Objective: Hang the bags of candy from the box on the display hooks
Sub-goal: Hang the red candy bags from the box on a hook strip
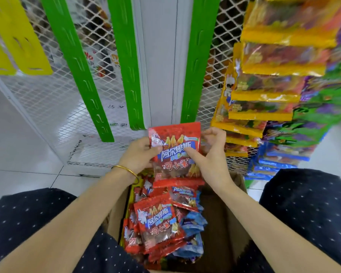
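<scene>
Knees (28, 223) in dotted dark fabric flanked the cardboard box (224, 223) of candy bags (158, 219). Just above it, left hand (138, 154) pinched the red bag (175, 168) at its left edge, right hand (213, 154) gripped its right side, below green strips (126, 66).

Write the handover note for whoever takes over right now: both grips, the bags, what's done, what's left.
Left grip: holds the red plastic candy bag by its left edge.
Right grip: pinches the same bag's right side.
The bag is held above the brown cardboard box, which holds more red bags and blue bags.
Done: yellow-edged bags hang at right.
Left: hang the held bag, then the rest of the box.
</scene>
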Available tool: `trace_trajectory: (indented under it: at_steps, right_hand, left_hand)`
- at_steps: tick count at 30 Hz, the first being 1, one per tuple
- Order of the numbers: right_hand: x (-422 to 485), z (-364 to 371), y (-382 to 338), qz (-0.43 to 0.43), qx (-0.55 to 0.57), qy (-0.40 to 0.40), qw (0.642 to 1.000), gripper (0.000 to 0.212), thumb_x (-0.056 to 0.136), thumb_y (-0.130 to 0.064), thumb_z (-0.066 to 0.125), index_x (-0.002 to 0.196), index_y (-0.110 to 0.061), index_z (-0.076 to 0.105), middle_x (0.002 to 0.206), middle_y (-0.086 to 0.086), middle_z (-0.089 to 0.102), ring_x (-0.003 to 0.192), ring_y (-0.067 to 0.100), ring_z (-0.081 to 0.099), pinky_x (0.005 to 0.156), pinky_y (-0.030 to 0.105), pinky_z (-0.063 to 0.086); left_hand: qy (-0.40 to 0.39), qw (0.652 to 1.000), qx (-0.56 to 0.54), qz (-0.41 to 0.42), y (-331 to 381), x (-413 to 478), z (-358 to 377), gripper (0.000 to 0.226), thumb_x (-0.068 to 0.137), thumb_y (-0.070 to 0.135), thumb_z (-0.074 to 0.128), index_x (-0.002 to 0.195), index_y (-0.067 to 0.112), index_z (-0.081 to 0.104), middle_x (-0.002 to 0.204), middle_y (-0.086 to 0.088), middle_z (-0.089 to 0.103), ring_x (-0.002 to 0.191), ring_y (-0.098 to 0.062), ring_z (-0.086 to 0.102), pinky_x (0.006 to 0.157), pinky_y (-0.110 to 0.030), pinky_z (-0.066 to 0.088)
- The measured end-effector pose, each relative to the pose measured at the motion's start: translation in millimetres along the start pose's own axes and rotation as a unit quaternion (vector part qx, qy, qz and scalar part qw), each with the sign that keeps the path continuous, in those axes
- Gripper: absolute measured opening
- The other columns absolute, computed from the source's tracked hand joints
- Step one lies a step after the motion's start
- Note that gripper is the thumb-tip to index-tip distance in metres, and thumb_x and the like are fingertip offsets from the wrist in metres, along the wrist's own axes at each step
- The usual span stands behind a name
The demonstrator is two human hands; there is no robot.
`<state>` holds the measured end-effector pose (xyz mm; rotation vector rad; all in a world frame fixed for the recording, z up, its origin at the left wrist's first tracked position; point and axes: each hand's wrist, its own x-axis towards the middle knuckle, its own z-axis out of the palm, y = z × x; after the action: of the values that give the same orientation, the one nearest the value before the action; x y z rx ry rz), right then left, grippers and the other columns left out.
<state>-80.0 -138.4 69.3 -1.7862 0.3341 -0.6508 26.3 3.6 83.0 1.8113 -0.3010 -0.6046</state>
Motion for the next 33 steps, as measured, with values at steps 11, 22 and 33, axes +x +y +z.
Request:
trace_trajectory:
  at_steps: [11, 22, 33]
  right_hand:
    - [32.9, -11.4, 2.7, -0.097, -0.217, 0.039, 0.97, 0.021, 0.085, -0.001, 0.061, 0.097, -0.017, 0.065, 0.095, -0.013, 0.06, 0.092, -0.006, 0.047, 0.082, 0.001, 0.035]
    - [37.6, 6.6, 32.7, -0.059, -0.195, 0.038, 0.978, 0.036, 0.082, 0.011, 0.055, 0.108, -0.013, 0.052, 0.103, -0.006, 0.053, 0.1, 0.004, 0.047, 0.085, 0.003, 0.033]
    - [40.7, 9.1, 35.1, -0.052, -0.169, -0.003, 0.984, 0.045, 0.084, 0.011, 0.052, 0.121, -0.014, 0.047, 0.117, -0.002, 0.045, 0.11, -0.002, 0.036, 0.09, 0.0, 0.029]
  left_hand:
    - [0.07, 0.966, 0.11, 0.224, 70.7, 60.8, 19.8, 0.029, 0.086, 0.003, 0.059, 0.115, 0.0, 0.054, 0.098, -0.006, 0.057, 0.083, -0.008, 0.054, 0.07, -0.001, 0.041]
    - [0.108, 0.93, 0.181, 0.302, 51.1, 71.0, 31.2, 0.021, 0.088, 0.005, 0.056, 0.107, 0.009, 0.06, 0.092, 0.001, 0.06, 0.079, -0.005, 0.053, 0.074, -0.008, 0.043]
    - [0.093, 0.944, 0.16, 0.275, 43.5, 74.7, 40.0, 0.019, 0.085, 0.007, 0.058, 0.102, 0.016, 0.061, 0.092, -0.001, 0.061, 0.078, -0.003, 0.054, 0.069, -0.003, 0.04]
